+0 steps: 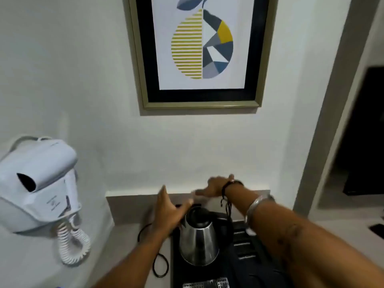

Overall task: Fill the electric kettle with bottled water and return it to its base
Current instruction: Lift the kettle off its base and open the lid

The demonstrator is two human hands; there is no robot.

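**Inspector:** Forearms filled the lower frame, both reaching forward; the kettle (198, 238) stood upright on a dark tray (176, 271), lid shut, steel body below a black top; its base was hidden beneath it, so I could not confirm seating.

**Clerk:** And the hands?

**Inspector:** The left hand (168, 208) was spread, fingers apart, just beside the kettle's upper left and holding nothing; whether it touched the steel I could not tell; the right hand (214, 187) was blurred beyond the kettle near the wall ledge (128, 194); something pale lay under its fingers, possibly a bottle, but its grip could not be read.

**Clerk:** Handling?

**Inspector:** In my judgement a rigid shell, smooth and likely slippery on the steel; light while empty, noticeably heavier once filled; take it by the black handle (223, 222) on the right side, not the body.

**Clerk:** Surroundings?

**Inspector:** A black cord (160, 267) looped left of the tray; a white wall-mounted hair dryer (39, 183) hung further left; a framed print (200, 50) hung above.
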